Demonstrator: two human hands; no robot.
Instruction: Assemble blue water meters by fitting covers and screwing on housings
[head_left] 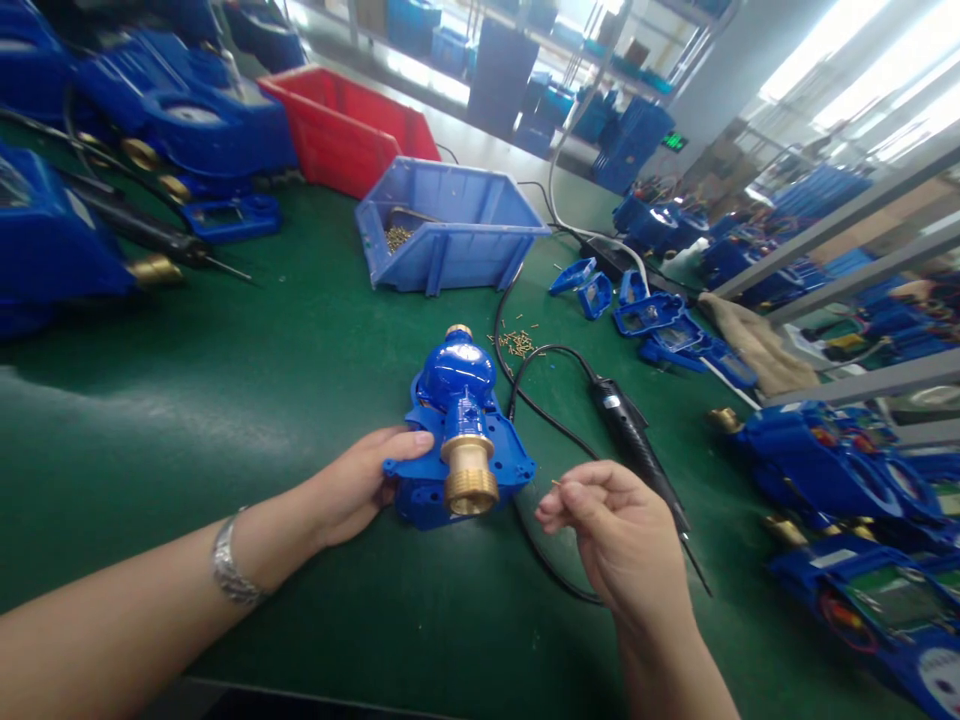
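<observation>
A blue water meter (459,385) with threaded brass ends is in front of me, its round body up and one brass end pointing toward me. My left hand (375,470) grips the left side of its blue housing, thumb on top, the other fingers partly hidden beneath. Just right of the meter, my right hand (615,520) pinches a small brass screw (556,484) between thumb and fingers, apart from the housing. A black electric screwdriver (637,435) lies beside that hand, its bit toward the front right.
Loose brass screws (519,343) lie behind the meter. Beyond stand a blue bin (480,255) holding screws and a red bin (337,120). Blue covers (649,315) and more meters (817,450) occupy the right; another screwdriver (150,225) and meters (195,120) the left.
</observation>
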